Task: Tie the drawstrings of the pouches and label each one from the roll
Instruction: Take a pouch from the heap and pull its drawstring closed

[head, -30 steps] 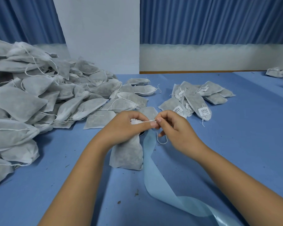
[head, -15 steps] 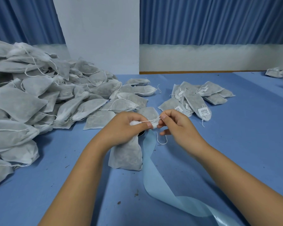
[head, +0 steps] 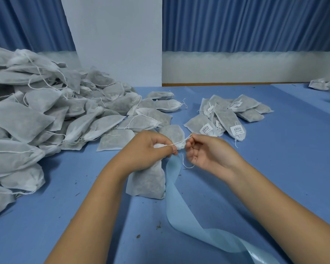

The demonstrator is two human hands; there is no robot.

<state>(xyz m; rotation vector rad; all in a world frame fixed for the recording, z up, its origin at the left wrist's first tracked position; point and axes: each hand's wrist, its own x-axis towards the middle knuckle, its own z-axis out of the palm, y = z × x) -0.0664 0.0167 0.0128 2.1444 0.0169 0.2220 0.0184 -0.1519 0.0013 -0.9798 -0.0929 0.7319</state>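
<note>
So the person is mid-knot on one pouch (head: 147,181). The left hand (head: 149,151) is clamped round the gathered neck, fingertips nipping the drawstring (head: 180,142) right at the bunch. The right hand (head: 208,152) pinches the far end of that string between thumb and forefinger, other fingers loosely curled, with a loose tail dangling below. The hands are close but not touching, and the string runs taut between them. To do this bit well, the trick is probably to squeeze the neck tight so the mouth can't creep open, pull the string out sideways rather than up, and cinch the knot down right against the fabric. Yank too hard and that thin cord could likely snap, or the gather could slip. The pouch sits on the blue worktop (head: 274,168) right in front of the person, just left of a pale blue strip (head: 172,187). Its bottom edge is nearest them and its neck points away, lifted a little, so the long axis runs near-to-far. The untied pile (head: 46,121) is off to the left, and the labelled pouches (head: 227,119) lie beyond on the right.
</note>
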